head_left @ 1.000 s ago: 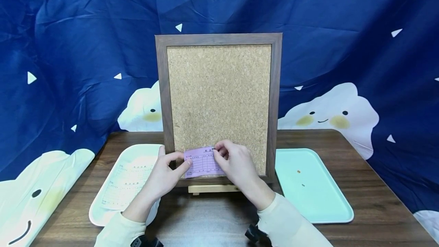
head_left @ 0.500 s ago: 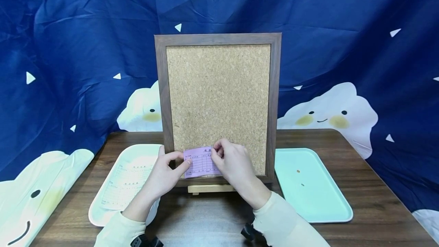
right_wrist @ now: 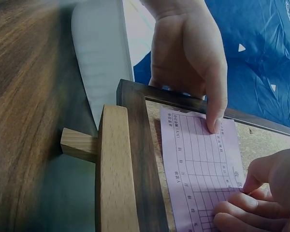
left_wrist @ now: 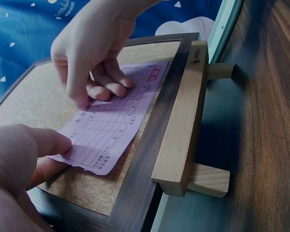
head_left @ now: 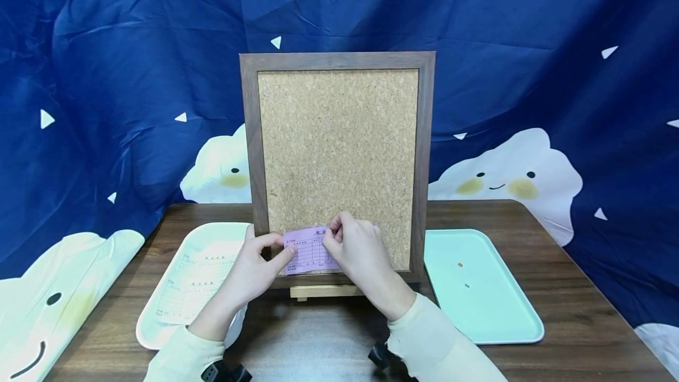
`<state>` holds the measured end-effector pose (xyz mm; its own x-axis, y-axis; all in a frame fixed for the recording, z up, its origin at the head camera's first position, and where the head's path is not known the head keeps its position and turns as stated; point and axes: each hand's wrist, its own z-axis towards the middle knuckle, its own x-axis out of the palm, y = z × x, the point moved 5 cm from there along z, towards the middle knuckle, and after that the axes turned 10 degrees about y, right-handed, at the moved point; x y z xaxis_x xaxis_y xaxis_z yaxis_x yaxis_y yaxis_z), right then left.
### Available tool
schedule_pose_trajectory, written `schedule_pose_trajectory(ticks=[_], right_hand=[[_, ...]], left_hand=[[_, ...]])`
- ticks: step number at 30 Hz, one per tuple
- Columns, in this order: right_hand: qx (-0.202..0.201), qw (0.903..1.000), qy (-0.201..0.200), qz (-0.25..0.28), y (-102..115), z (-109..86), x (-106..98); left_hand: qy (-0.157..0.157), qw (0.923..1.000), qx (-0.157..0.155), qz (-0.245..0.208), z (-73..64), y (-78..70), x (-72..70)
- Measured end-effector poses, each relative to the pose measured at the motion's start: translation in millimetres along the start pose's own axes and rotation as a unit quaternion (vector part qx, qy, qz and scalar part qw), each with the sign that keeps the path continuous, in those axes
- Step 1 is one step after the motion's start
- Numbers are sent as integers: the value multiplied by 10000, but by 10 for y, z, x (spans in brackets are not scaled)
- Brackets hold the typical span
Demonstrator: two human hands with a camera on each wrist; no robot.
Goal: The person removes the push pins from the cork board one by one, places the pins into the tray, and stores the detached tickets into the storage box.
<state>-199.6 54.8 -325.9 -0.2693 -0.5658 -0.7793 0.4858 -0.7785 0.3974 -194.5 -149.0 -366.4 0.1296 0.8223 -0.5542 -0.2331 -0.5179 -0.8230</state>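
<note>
A framed cork board (head_left: pixel 339 146) stands upright on a small wooden easel (head_left: pixel 323 292). Against its lower part lies a purple receipt slip (head_left: pixel 302 258) printed with a table. My left hand (head_left: pixel 249 267) pinches the slip's left edge, thumb in front and a finger behind, as the left wrist view shows. At the slip's upper edge, the thumb and forefinger of my right hand (head_left: pixel 363 252) pinch a tiny thumbtack (right_wrist: pixel 249 194), almost wholly hidden. The other right fingers (right_wrist: pixel 246 220) rest curled over the paper. My right hand hides the slip's right part in the head view.
At the left a pale tray (head_left: pixel 151 332) holds printed paper slips (head_left: pixel 183 296). A mint tray (head_left: pixel 504 317) at the right bears two tiny pieces, one coppery (head_left: pixel 460 264), one dark (head_left: pixel 467 286). Behind the brown table (head_left: pixel 573 311) hangs a blue cloth (head_left: pixel 509 75).
My right hand has shifted slightly left along the slip's upper edge, and its wrist has come a little left. The left hand and the slip stay nearly where they were.
</note>
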Motion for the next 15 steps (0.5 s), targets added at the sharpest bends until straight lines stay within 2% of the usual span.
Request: schedule_pose_trajectory(ticks=[15], right_hand=[[54,9999,32,118,9,11,-14]], left_hand=[[24,10000,36,-29,3,-5,-2]])
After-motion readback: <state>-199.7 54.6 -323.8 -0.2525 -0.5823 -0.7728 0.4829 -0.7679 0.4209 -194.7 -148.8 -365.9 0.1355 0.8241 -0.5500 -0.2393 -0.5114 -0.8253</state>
